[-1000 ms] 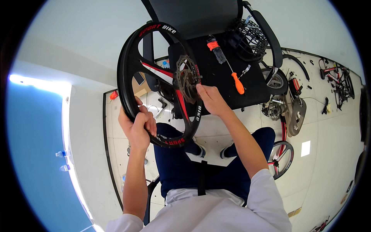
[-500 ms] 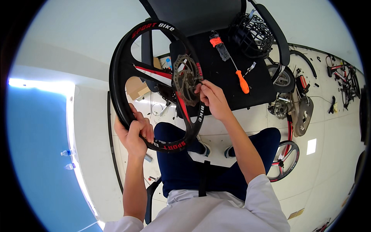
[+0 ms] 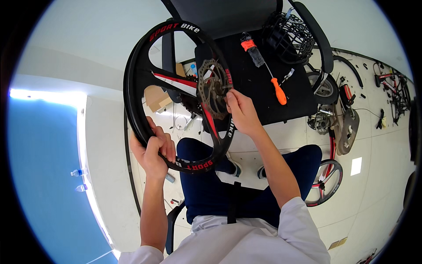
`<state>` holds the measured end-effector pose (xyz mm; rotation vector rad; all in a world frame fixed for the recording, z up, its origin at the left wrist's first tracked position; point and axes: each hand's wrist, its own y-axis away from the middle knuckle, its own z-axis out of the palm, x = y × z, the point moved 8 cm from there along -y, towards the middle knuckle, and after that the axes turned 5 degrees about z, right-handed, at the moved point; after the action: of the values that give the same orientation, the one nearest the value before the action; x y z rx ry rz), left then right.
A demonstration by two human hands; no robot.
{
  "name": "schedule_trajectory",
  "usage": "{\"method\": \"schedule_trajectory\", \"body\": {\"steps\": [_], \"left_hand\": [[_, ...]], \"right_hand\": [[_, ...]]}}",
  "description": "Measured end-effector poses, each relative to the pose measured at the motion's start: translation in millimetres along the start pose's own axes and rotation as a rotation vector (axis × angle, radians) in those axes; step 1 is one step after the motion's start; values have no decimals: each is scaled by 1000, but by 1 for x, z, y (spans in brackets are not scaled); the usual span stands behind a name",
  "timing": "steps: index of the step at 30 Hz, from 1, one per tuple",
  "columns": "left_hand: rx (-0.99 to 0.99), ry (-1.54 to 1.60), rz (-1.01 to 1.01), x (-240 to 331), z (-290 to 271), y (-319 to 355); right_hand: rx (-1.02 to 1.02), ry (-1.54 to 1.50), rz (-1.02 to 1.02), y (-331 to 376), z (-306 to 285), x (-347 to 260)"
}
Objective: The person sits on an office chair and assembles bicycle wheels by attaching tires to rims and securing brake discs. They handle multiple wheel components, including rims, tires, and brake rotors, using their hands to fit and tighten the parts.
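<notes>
Wheel: The black wheel (image 3: pixel 175 83) with red-and-white spokes is standing tilted in the air between the person and the chair, its lower rim overlapping the thigh; whether it is resting there, the view is not telling.
Left hand: The left hand (image 3: pixel 154 152) is curling round the lower rim, probably bearing the weight and stopping the wheel from turning.
Right hand: The right hand (image 3: pixel 241 110) is pinching the end of the axle (image 3: pixel 226 88), thumb and fingers pressed together; any small part between them is staying hidden.
Brake disc: The disc (image 3: pixel 203 88) is facing right, seemingly so that the hub is lying within easy reach.
Chair: The black seat (image 3: pixel 259 88) is serving as a bench, carrying an orange screwdriver (image 3: pixel 279 91) in easy reach and a wire basket (image 3: pixel 292 42) farther back, beside the armrest.
Floor: Pale tiles (image 3: pixel 360 185) are holding another wheel (image 3: pixel 327 182), bike parts (image 3: pixel 391 90) and a cardboard box (image 3: pixel 156 97).
Room: A pale wall (image 3: pixel 105 132) is running along the left, bright light edging it.
</notes>
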<state>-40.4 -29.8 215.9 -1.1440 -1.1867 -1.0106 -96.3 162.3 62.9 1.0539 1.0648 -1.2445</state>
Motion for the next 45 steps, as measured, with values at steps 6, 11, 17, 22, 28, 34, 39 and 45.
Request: {"method": "schedule_trajectory", "body": {"steps": [6,11,17,22,28,34,39,45], "left_hand": [[-2,1,-3,0,1,0],[13,10,-4,0,2,-1],[28,61,-30,1,0,0],[43,20,-20,2,3,-1],[46,-3,-14,0,4,-1],[54,-17,-21,0,4,0],[39,-14,-16,1,4,0],[55,-13,-18,0,5,0]], "right_hand": [[29,75,-49,-3,1,-4],[75,214,-195,-5,-2,-22],[29,268,-241,-7,0,-26],[44,312,-334,-7,1,-22],[66,367,-522,-7,0,-28],[45,575,-617,-5,4,-37],[11,646,-611,-5,5,-42],[-13,439,-292,-6,8,-32]]}}
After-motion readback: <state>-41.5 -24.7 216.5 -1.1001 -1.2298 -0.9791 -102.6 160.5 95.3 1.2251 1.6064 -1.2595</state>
